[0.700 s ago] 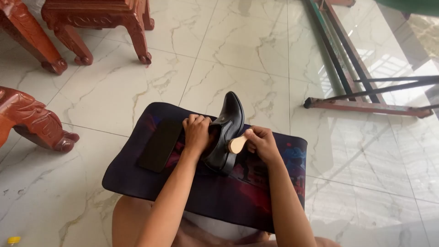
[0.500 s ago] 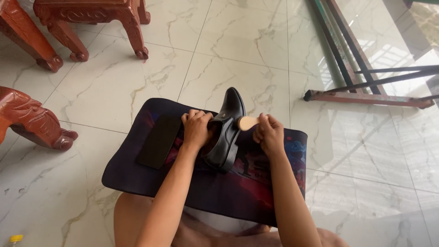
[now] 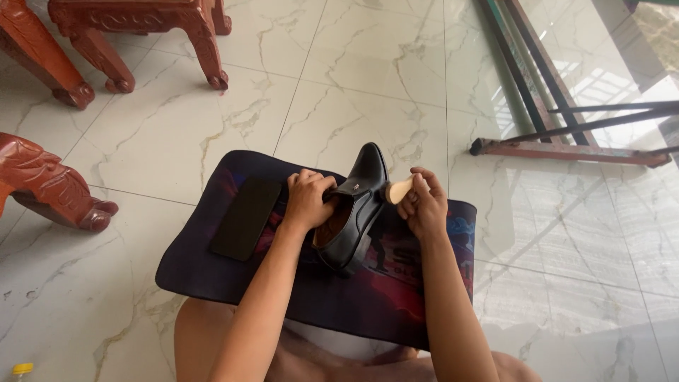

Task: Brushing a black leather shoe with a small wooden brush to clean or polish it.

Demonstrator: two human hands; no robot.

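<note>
Here, on the dark mat (image 3: 212,276), my left hand (image 3: 308,201) grips the opening of the black shoe (image 3: 353,212), steadying it on its side, toe pointing far. Just right of it, my right hand (image 3: 423,205) clenches a wooden brush handle (image 3: 397,189). Compared with half a second ago, the brush sits higher, near the toe.

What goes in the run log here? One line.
left hand grips black shoe | right hand holds wooden brush against it | on mat

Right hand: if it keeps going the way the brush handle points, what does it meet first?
The right hand holds a wooden brush aimed left toward the black shoe. It would meet the shoe's side first; they look already touching, though depth is unclear.
</note>
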